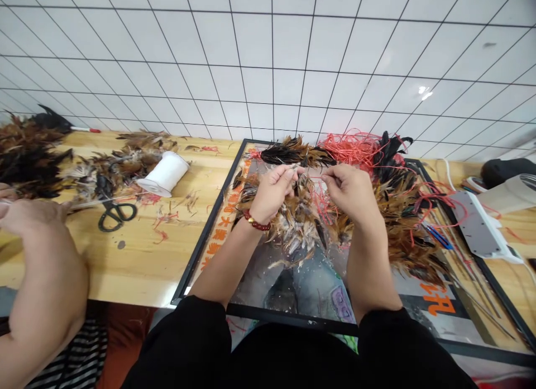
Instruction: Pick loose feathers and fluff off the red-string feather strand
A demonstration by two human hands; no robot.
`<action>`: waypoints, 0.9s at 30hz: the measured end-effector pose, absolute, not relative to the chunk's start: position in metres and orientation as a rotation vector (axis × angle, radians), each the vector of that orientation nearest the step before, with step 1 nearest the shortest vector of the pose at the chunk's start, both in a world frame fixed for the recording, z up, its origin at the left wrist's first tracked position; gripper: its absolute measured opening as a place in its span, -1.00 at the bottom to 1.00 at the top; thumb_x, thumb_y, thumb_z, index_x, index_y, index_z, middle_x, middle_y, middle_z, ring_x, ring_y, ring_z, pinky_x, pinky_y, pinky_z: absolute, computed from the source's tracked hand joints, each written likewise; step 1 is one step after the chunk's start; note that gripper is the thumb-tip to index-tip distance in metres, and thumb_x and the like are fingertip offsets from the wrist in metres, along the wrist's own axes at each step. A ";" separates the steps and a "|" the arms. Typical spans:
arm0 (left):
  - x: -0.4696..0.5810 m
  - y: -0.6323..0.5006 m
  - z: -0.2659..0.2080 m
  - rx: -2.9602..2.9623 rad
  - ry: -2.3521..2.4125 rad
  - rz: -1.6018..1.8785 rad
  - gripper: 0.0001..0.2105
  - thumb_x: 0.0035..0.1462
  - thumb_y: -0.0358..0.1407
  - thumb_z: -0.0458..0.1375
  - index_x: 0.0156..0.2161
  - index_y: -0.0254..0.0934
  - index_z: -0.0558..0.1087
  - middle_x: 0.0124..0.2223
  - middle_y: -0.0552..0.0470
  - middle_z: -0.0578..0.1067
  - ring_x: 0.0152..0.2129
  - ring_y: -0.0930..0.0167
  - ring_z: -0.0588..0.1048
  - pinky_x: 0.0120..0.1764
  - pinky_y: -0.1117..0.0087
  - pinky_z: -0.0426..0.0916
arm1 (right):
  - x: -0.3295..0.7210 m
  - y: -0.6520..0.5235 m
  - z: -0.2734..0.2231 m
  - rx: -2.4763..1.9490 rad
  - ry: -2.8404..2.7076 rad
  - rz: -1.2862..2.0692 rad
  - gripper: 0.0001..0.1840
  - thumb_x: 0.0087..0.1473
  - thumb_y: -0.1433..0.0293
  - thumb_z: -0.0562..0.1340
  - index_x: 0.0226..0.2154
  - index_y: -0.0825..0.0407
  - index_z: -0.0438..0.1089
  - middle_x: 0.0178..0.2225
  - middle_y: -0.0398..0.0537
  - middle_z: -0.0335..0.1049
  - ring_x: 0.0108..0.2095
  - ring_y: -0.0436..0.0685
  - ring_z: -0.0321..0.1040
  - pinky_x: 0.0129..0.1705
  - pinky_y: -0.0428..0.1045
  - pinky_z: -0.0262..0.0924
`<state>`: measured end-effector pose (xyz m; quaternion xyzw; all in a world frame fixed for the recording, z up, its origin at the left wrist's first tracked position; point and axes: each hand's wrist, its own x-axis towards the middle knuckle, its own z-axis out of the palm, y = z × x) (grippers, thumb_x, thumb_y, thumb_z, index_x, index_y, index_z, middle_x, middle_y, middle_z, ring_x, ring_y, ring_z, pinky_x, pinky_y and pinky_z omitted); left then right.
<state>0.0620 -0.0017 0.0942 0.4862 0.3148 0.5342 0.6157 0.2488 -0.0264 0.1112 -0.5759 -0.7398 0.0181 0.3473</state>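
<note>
My left hand (274,192), with a beaded bracelet (256,221) at its wrist, is closed in a pinch on a few small feathers by their quill ends. Close to its right, my right hand (349,191) pinches a thin red strand (317,178) that runs across the gap toward the left fingers. Brown and whitish feathers (299,233) lie in a loose pile beneath both hands. Behind them rests a bundle of dark and brown feathers (288,153), tied in red at its left end. The exact contents of the left fingertips are too small to make out.
A black-framed glass panel (259,288) lies under the work. Red strings (352,149) heap at the back; more feathers (412,233) and a white power strip (481,227) are at right. Leftward are a white spool (164,174), black scissors (117,215) and another person's arm (46,266).
</note>
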 end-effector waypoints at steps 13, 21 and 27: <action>0.065 0.008 0.076 1.909 1.196 0.938 -0.76 0.20 -0.41 0.07 -0.51 -0.27 0.36 -0.56 0.12 0.32 -0.53 0.43 0.28 -0.36 0.41 0.10 | 0.245 -0.029 0.109 -1.334 -2.246 0.159 -0.76 0.20 0.47 0.11 -0.31 0.05 0.51 -0.35 0.03 0.50 -0.27 0.15 0.39 -0.19 0.00 0.20; 0.062 0.001 0.082 1.823 0.711 0.575 -0.77 0.22 -0.33 0.05 -0.48 -0.27 0.37 -0.56 0.14 0.31 -0.58 0.49 0.28 -0.40 0.45 0.17 | 0.258 -0.022 0.108 -1.012 -2.183 0.392 -0.76 0.25 0.40 0.12 -0.32 -0.01 0.50 -0.34 -0.04 0.52 -0.26 0.09 0.43 -0.14 -0.01 0.26; 0.065 0.002 0.077 1.463 0.633 0.710 -0.76 0.22 -0.23 0.09 -0.44 -0.30 0.37 -0.54 0.14 0.29 -0.62 0.53 0.25 -0.45 0.46 0.18 | 0.252 -0.011 0.096 -1.091 -2.089 0.375 -0.78 0.14 0.46 0.15 -0.40 0.03 0.52 -0.42 -0.06 0.52 -0.38 0.06 0.40 -0.24 -0.03 0.19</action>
